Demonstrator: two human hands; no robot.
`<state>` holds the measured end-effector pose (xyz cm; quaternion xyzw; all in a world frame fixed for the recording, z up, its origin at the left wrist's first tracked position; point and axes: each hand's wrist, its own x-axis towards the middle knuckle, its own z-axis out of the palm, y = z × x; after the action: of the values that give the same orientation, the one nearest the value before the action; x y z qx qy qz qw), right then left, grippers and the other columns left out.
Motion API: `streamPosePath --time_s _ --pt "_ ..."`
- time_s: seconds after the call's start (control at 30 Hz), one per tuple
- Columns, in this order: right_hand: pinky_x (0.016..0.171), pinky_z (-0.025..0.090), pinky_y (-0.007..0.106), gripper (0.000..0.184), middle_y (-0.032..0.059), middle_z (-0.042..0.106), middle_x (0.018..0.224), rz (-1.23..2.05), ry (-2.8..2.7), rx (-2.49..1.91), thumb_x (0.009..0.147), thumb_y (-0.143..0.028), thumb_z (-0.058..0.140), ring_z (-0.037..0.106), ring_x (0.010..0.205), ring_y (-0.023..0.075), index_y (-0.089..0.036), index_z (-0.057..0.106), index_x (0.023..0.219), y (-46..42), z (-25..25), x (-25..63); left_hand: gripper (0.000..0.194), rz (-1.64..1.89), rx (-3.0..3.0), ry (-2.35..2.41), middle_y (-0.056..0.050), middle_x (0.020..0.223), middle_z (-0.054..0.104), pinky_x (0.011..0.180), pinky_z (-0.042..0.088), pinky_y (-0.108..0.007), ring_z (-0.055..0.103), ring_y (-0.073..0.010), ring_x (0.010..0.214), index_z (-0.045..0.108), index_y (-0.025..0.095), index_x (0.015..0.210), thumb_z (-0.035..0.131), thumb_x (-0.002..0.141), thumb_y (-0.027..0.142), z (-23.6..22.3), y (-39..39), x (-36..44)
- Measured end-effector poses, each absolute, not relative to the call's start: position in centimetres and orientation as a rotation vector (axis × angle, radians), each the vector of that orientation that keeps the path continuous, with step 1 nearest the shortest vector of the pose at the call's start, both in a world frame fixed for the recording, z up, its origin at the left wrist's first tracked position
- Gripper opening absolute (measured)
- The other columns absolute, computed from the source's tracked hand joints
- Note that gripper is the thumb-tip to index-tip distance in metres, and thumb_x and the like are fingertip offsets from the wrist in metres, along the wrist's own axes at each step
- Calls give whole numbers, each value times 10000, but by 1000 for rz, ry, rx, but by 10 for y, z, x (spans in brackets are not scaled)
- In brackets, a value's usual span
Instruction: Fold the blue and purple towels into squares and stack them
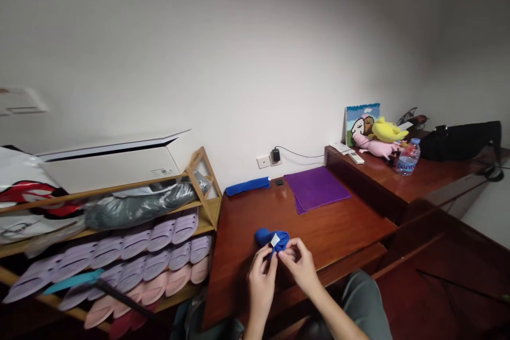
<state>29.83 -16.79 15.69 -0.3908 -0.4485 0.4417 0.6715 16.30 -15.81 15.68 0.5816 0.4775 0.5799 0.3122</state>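
A rolled blue towel [268, 237] with a small white tag lies on the brown wooden table [342, 223], near its front edge. My left hand [261, 279] and my right hand [300, 264] both pinch the roll's near end, fingers closed on the cloth by the tag. A second rolled blue towel [247, 186] lies at the back of the table by the wall. A folded purple cloth [316, 188] lies flat to the right of it.
A wooden shoe rack [201, 191] with several purple and pink slippers stands left of the table, a white box on top. A raised shelf [422, 178] on the right holds plush toys, a water bottle [408, 157], a remote and a black bag.
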Motion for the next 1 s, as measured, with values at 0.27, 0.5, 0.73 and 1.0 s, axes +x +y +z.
streamPosePath --time_s 0.27,0.5,0.73,1.0 --pt "896 658 378 425 71 789 1036 867 -1063 -917 849 -613 852 779 966 260 -243 753 1033 -165 152 316 410 1452 1703 1264 -121 1139 831 952 673 -422 795 -292 1054 787 248 1065 632 955 611 163 -161 177" --pt "904 656 386 370 102 801 1133 714 -1107 -980 905 -598 798 771 1030 277 -247 815 1018 -156 152 335 391 1404 1722 1256 -128 1215 826 1029 633 -439 774 -302 1145 798 241 1166 586 953 492 171 -138 169" --pt "947 645 429 436 97 836 1026 531 -1090 -1115 888 -671 770 793 984 291 -248 852 960 -139 164 381 354 1467 1646 1284 -101 979 817 900 618 -409 753 -284 953 813 209 902 540 858 429 216 -105 127" --pt "522 566 301 586 17 729 667 387 -908 -1110 785 -749 827 684 541 191 -203 721 970 -136 247 508 395 1699 1433 1654 -95 1076 842 760 550 -296 714 -238 919 826 189 997 579 772 399 289 -87 18"
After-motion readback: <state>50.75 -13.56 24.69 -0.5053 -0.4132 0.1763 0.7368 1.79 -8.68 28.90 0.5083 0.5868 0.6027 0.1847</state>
